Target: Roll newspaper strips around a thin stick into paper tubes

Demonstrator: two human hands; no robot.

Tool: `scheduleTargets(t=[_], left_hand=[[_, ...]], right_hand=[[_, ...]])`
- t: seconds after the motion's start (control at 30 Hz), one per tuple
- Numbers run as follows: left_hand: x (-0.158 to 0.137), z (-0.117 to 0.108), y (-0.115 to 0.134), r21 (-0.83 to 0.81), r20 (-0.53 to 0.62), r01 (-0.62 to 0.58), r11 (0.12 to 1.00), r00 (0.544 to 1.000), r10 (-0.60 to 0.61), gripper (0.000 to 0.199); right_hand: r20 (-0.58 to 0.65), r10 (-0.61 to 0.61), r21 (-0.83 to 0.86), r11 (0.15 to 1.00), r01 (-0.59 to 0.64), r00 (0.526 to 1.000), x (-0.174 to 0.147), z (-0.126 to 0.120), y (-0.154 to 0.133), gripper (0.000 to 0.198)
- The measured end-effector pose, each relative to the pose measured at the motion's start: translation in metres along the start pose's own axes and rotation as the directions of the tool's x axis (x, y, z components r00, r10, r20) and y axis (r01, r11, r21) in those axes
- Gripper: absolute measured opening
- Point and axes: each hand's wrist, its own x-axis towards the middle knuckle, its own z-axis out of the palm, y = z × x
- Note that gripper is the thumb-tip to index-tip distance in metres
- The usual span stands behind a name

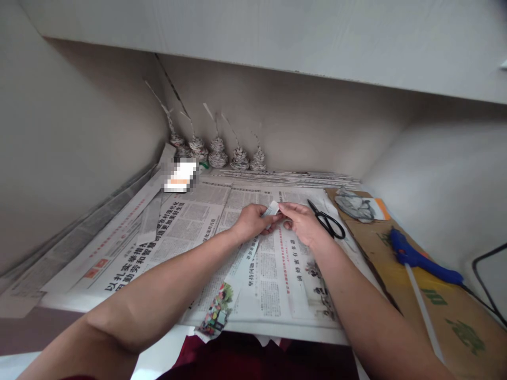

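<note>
Newsprint is what you are working: your left hand and right hand are both pinching the top end of a long paper strip, which is trailing back over the spread newspapers toward the near edge of the surface. This looks like the start of a roll, so tight, even turns will likely matter. Scissors are lying just beside your right hand; a glue gun is resting near the right edge.
</note>
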Motion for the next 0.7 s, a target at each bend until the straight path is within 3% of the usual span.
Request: scheduleTargets(t=[0.27,0.7], left_hand=[[-0.0008,0.0003,0.0005,0.025,-0.02,0.01,1.0,1.0,-0.01,0.03],[0.0005,0.0015,-0.0029,0.005,-0.032,-0.016,1.0,0.999,0.016,0.026]], right_hand=[[-0.038,-0.003,-0.034,0.999,0.002,0.999,0.0022,-0.001,0.0034,0.033],[0.036,0.053,0.079,0.995,-0.056,0.998,0.0019,-0.0071,0.0022,0.026]])
